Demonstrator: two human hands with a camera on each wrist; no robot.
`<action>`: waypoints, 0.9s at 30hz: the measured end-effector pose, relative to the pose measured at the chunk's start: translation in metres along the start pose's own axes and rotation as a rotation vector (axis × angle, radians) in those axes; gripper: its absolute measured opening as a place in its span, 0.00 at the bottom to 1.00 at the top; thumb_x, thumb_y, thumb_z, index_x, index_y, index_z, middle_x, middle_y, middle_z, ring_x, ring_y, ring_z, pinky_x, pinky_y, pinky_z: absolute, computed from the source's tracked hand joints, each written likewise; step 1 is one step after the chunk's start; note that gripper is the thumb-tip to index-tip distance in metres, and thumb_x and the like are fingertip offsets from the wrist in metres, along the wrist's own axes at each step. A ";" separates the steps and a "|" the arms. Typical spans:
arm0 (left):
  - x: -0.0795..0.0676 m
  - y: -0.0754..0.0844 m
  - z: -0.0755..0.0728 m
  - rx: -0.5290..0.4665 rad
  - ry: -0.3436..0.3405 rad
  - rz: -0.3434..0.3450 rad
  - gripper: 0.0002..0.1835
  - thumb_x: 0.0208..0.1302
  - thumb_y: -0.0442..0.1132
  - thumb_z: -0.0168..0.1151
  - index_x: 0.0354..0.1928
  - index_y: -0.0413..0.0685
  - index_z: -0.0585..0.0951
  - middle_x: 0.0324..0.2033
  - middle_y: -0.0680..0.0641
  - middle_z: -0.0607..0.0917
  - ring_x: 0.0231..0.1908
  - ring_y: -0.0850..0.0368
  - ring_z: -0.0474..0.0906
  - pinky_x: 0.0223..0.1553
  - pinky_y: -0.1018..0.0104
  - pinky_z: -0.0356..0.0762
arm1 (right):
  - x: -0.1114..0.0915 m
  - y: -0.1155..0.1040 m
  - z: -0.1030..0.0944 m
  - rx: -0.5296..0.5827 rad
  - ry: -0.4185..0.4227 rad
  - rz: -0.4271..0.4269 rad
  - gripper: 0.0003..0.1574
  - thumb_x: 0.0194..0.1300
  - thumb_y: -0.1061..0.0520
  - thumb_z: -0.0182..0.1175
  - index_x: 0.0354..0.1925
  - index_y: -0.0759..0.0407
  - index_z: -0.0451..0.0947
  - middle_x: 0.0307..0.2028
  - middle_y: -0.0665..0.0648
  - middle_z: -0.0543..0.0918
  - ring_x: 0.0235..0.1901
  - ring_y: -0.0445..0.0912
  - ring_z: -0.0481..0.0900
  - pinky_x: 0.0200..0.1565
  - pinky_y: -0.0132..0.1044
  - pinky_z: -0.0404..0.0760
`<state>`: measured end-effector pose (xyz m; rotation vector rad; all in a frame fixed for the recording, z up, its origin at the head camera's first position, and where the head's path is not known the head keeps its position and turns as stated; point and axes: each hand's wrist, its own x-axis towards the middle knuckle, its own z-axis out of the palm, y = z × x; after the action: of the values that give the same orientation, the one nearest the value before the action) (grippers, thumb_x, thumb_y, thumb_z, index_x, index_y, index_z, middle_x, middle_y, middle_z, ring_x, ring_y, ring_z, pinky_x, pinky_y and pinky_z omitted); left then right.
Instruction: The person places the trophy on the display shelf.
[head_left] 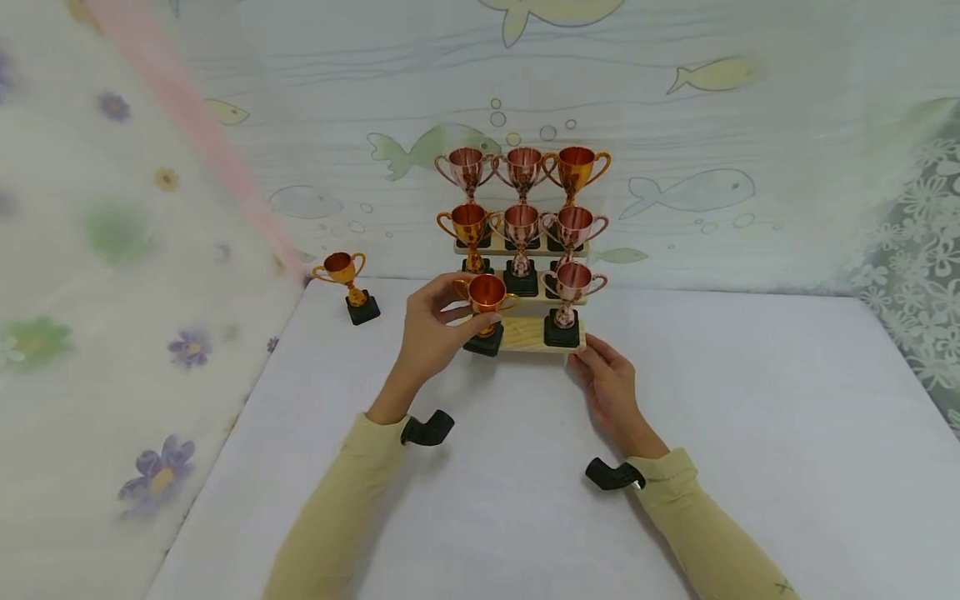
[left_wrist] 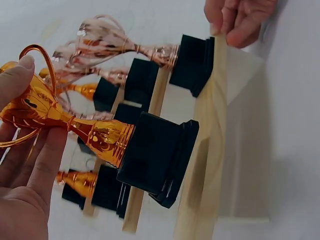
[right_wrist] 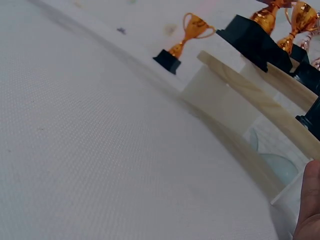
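My left hand (head_left: 431, 332) holds a gold trophy cup (head_left: 487, 293) by its bowl, thumb on the near side. In the left wrist view the cup's black base (left_wrist: 155, 155) hangs a little above the lowest board, near its left end. That board belongs to a tiered wooden display stand (head_left: 525, 335). At the board's right end my right hand (head_left: 611, 385) pinches the corner between thumb and fingers. A rose-gold trophy (head_left: 573, 285) stands on the same board at the right. Two more rose-gold cups and a gold cup (head_left: 468, 223) fill the middle tier.
On the top tier stand two rose-gold trophies (head_left: 467, 170) and one gold trophy (head_left: 576, 171). Another gold trophy (head_left: 341, 271) stands on the white table (head_left: 750, 433) left of the stand. A fish-print cloth (head_left: 315, 108) hangs close behind, and a flowered cloth (head_left: 90, 275) at the left.
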<state>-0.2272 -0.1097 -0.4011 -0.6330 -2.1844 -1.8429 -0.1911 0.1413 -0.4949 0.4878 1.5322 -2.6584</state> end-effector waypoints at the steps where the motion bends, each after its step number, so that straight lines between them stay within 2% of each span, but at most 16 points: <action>1: 0.004 -0.001 0.005 -0.010 -0.011 0.000 0.26 0.54 0.28 0.77 0.56 0.36 0.81 0.49 0.39 0.85 0.46 0.51 0.83 0.48 0.63 0.88 | 0.000 0.000 0.000 0.003 0.000 -0.004 0.28 0.77 0.68 0.50 0.71 0.73 0.60 0.50 0.50 0.79 0.45 0.36 0.82 0.56 0.27 0.82; 7: 0.017 -0.009 0.027 -0.056 -0.050 -0.035 0.27 0.54 0.28 0.78 0.57 0.35 0.81 0.51 0.37 0.84 0.47 0.46 0.84 0.48 0.61 0.88 | 0.001 0.000 -0.001 0.011 0.007 -0.013 0.26 0.77 0.68 0.50 0.69 0.73 0.62 0.47 0.48 0.81 0.45 0.36 0.83 0.55 0.26 0.82; 13: 0.022 -0.017 0.040 -0.079 -0.036 -0.049 0.27 0.54 0.27 0.78 0.57 0.34 0.81 0.49 0.35 0.84 0.47 0.44 0.85 0.48 0.60 0.88 | 0.002 0.000 0.000 0.021 0.011 0.002 0.27 0.77 0.68 0.50 0.70 0.72 0.61 0.51 0.51 0.78 0.46 0.36 0.82 0.55 0.27 0.82; 18: 0.023 -0.018 0.047 -0.096 0.000 -0.045 0.27 0.54 0.28 0.78 0.57 0.34 0.80 0.49 0.35 0.85 0.46 0.44 0.85 0.47 0.59 0.89 | 0.003 0.000 0.000 0.021 0.006 0.000 0.28 0.77 0.69 0.50 0.71 0.73 0.60 0.51 0.52 0.77 0.46 0.36 0.82 0.55 0.27 0.82; 27: 0.022 -0.023 0.055 -0.113 0.079 -0.026 0.28 0.52 0.26 0.78 0.56 0.32 0.80 0.50 0.34 0.84 0.46 0.45 0.85 0.45 0.60 0.89 | 0.002 0.001 0.000 0.032 0.009 -0.011 0.28 0.76 0.69 0.49 0.70 0.75 0.60 0.41 0.46 0.83 0.43 0.35 0.83 0.53 0.26 0.83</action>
<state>-0.2509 -0.0543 -0.4222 -0.5451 -2.0599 -1.9807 -0.1928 0.1406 -0.4961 0.4957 1.5016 -2.6965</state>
